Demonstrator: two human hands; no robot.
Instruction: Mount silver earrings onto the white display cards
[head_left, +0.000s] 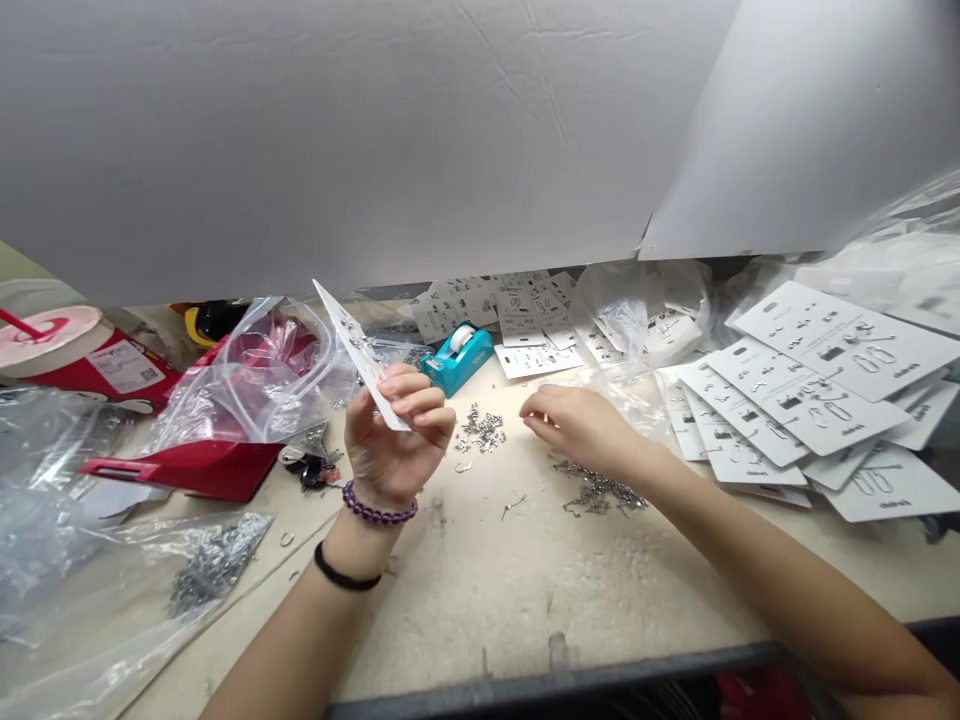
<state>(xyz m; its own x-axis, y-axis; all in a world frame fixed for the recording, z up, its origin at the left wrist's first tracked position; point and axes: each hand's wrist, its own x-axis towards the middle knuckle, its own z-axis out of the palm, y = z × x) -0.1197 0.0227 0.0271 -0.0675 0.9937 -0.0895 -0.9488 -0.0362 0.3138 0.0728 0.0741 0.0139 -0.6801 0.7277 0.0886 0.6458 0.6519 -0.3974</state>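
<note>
My left hand (401,430), with a purple bead bracelet (379,505) and a black band at the wrist, grips a white jewelry card (360,355). The card is raised and tilted, seen nearly edge-on, with small metal pieces on its face. On the right, my right hand (574,425) hovers low over the table, fingers bent and drawn together; whatever they hold, if anything, is too small to make out. Below it lies a dark pile of small metal jewelry pieces (600,490). Between the hands is a smaller pile of silvery pieces (481,430), with a loose ring (463,467) nearby.
A teal tape dispenser (459,360) stands behind the hands. Stacked jewelry cards (806,400) fan out at right; more cards (536,360) lie at the back. Plastic bags, a red scoop (187,467) and a red cup (82,360) crowd the left. A pale panel (375,140) overhangs the table.
</note>
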